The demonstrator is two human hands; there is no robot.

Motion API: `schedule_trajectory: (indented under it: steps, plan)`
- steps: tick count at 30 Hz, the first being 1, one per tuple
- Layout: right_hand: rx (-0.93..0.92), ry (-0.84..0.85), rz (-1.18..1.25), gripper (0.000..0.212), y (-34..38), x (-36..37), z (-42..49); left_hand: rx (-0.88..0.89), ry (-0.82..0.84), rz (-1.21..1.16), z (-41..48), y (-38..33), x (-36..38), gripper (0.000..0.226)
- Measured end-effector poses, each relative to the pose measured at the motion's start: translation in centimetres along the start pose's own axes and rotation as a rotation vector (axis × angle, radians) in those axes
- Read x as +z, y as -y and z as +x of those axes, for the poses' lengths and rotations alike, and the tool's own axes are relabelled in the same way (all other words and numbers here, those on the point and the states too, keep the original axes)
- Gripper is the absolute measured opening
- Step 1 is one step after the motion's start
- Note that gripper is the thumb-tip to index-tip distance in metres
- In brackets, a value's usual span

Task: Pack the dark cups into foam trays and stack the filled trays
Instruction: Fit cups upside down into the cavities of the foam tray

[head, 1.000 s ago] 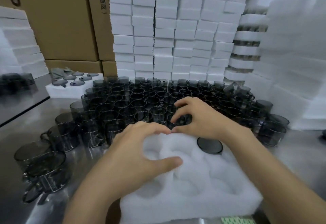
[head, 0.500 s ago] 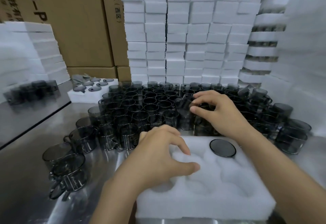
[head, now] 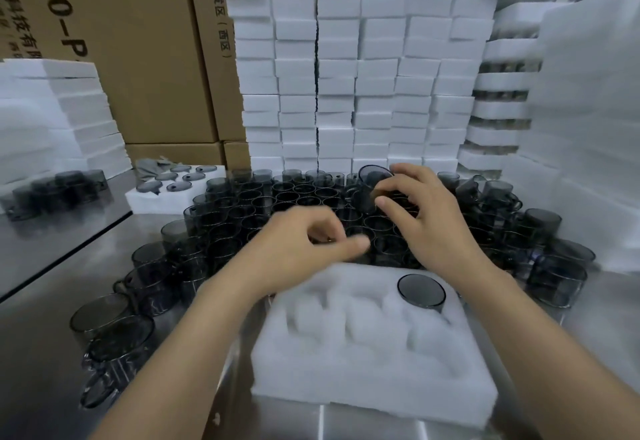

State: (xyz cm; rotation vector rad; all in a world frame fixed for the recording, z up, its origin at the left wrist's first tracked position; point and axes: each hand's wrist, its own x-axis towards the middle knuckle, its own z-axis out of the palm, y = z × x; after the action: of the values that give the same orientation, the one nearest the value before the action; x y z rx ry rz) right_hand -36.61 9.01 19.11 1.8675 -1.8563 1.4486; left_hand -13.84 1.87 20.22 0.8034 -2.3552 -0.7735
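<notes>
While the dark cup (head: 372,185) hangs tilted in my right hand (head: 426,218), pinched by thumb and fingertips above the loose cups (head: 242,211) massed across the far half of the bench (head: 52,283), I watch that hold. The left hand (head: 298,249) is blurred, fingers curled; whether it grips anything I cannot tell. The foam tray (head: 363,363) sits at the near edge, one seated cup (head: 420,290) in its far right pocket. That pinch could slip, or the lifted cup could clip neighbours packed rim to rim.
</notes>
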Motion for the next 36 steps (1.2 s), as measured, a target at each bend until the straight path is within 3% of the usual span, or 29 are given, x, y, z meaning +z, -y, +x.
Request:
schedule_trajectory:
  steps: [2,4,7,12,15,19,22,28,36]
  plan:
    - [-0.077,-0.012,-0.037,0.016,0.4,0.1,-0.2,0.017,-0.234,-0.092,1.5,0.2,-0.2,0.036]
    - [-0.185,-0.053,-0.102,0.017,0.7,0.2,-0.3,0.085,-0.366,-0.147,2.2,0.5,0.4,0.052]
    - [-0.332,-0.122,-0.167,0.017,1.2,0.4,-0.4,0.285,-0.453,-0.104,2.4,0.9,1.8,0.066]
    - [-0.458,-0.235,-0.159,0.018,2.2,0.8,-1.0,0.434,-0.645,-0.135,2.1,0.9,2.1,0.056]
    - [-0.436,-0.229,-0.062,0.038,2.4,0.9,-1.3,0.478,-0.671,-0.155,1.8,1.0,1.9,0.053]
    - [-0.325,-0.172,0.076,0.072,2.5,0.5,-1.7,0.427,-0.654,-0.261,1.4,0.6,2.2,0.052]
    - [-0.294,-0.126,0.09,0.085,2.7,0.2,-1.8,0.324,-0.539,-0.526,1.3,-0.2,2.0,0.048]
    - [-0.281,-0.183,0.196,0.083,4.2,0.3,-2.2,0.045,-0.153,-1.078,0.4,-2.4,1.3,0.043]
    - [-0.227,-0.172,0.224,0.074,5.2,0.5,-2.6,-0.034,-0.106,-1.204,0.7,-2.0,1.0,0.048]
